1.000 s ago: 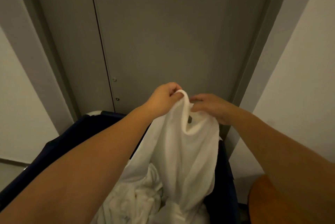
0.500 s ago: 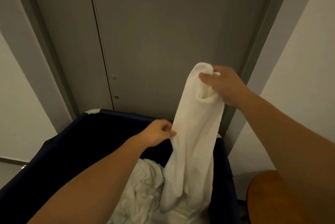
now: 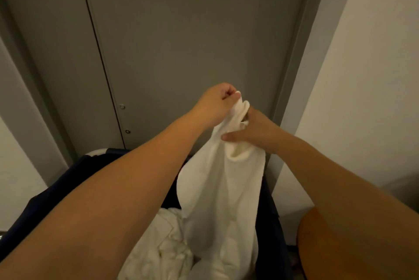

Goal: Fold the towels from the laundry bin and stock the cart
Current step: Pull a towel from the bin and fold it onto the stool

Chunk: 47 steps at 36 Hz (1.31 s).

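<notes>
**A:** Where is the towel the person is handling?

**B:** The long white cloth towel (image 3: 222, 189) is held up over the dark navy fabric laundry bin (image 3: 68, 180), in front of the flat grey door (image 3: 181, 30). Its top is bunched between the two hands. The rest hangs down in loose folds, and its lower end reaches into the right side of the bin.

**A:** How does the left hand have it?

**B:** The left hand (image 3: 217, 102) is curled into a tight fist at the highest point of the cloth. It pinches the top edge between the thumb and the bent fingers.

**A:** And the right?

**B:** The right hand (image 3: 254, 130) sits just below and to the right of the left one, very close to it. Whether the two touch cannot be told. Its fingers are wrapped round the gathered fold, and its thumb lies stretched across the front of the towel.

**A:** What else is in the bin?

**B:** A crumpled heap of white linen (image 3: 163, 248) lies low inside it, just left of the hanging towel and partly behind the left forearm.

**A:** And around it?

**B:** Two small round metal fittings (image 3: 122, 106) sit on the door near its seam. A plain white wall (image 3: 374, 75) runs along the right. A rounded orange-brown shape (image 3: 317, 248) fills the lower right corner beside the bin, but what it is cannot be told.
</notes>
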Tool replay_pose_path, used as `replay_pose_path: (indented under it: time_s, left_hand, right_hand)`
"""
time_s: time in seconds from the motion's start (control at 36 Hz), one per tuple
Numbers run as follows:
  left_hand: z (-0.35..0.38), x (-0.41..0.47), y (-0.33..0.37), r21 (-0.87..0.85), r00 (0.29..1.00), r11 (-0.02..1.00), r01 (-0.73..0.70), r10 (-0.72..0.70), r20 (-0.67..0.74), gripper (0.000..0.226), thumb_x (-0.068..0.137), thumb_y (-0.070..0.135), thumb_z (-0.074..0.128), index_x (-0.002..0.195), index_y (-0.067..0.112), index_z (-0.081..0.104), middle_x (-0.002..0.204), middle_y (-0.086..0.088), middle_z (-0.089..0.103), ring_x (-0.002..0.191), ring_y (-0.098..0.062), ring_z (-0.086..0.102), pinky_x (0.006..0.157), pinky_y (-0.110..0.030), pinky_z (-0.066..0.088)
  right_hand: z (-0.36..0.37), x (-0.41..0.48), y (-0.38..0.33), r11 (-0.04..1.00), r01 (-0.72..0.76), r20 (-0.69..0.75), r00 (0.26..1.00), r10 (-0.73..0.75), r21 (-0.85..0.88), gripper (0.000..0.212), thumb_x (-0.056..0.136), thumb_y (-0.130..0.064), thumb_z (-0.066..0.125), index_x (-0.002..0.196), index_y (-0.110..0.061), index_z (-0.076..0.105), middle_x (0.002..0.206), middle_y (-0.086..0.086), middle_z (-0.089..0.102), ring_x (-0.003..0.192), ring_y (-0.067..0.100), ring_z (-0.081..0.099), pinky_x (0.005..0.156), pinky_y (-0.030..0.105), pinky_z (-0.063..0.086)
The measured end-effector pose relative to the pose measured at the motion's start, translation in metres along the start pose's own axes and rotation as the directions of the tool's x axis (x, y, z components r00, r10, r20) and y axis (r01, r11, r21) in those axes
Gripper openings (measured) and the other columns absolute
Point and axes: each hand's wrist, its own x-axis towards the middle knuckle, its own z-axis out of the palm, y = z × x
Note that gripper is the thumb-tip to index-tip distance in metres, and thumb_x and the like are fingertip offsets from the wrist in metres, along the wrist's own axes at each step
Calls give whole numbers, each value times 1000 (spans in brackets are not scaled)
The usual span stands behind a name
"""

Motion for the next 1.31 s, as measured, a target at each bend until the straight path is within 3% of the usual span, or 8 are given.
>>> replay_pose_path:
  time_s: [0.14,0.31,0.44,0.58,0.67,0.83,1.19,1.31]
  left_hand:
    - [0,-5,12,-90,997,996,-27,33,66,17,96,26,57,92,13,65,84,-3,63,74,-9,55,66,-19,45]
    - [1,-25,-48,-295,997,955,7,-31,-77,12,89,28,66,85,26,55,88,4,62,79,-6,57,76,-19,46]
    - [39,-85,-131,-292,951,912,289,-238,199,97,69,51,76,146,21,24,150,2,35,134,-9,36,110,-29,33]
    - [102,-114,-150,-120,835,911,395,-301,461,149,46,67,85,148,40,-19,157,12,12,144,-16,19,116,-43,26]
    - [144,-105,-139,-111,874,933,341,-272,404,148,33,78,83,141,56,-15,153,15,25,141,-21,29,113,-54,30]
    - [202,-102,-91,51,905,967,248,-250,345,157,45,72,80,148,23,-28,160,7,-7,148,-17,0,118,-49,-9]
    - [350,-144,-26,305,739,889,341,-454,498,145,46,77,73,149,33,-19,157,7,11,146,-21,12,120,-49,1]
    - [383,-160,-21,167,701,871,462,-474,533,132,37,92,60,144,53,-7,155,14,15,145,-21,14,121,-44,7]
  right_hand:
    - [2,3,-3,987,-87,-215,970,115,134,22,79,-33,76,88,-21,60,79,-4,63,72,10,62,55,18,44]
    - [-13,0,-1,984,-111,-382,911,156,138,23,84,-29,69,101,-14,63,92,3,66,83,19,65,73,32,52]
    - [-54,-1,-18,972,-83,-553,810,196,222,20,84,-29,68,99,-20,58,83,-8,61,76,10,62,68,28,50]
    - [-91,0,-42,964,-4,-681,706,191,266,39,78,-30,70,113,-15,63,98,0,69,85,18,69,81,39,58]
    - [-112,-8,-57,964,72,-747,648,150,256,37,80,-29,69,113,-14,63,98,0,69,85,16,69,79,37,59]
    - [-179,-45,-76,942,223,-856,506,109,252,33,77,-21,68,108,-11,66,92,3,71,80,16,71,72,32,60]
    - [-336,-145,-11,892,378,-922,375,96,247,23,72,-15,67,96,-12,68,81,2,72,70,13,71,60,25,56]
    - [-372,-164,22,875,400,-914,392,107,274,21,71,-13,67,92,-11,69,80,5,72,70,16,72,61,28,58]
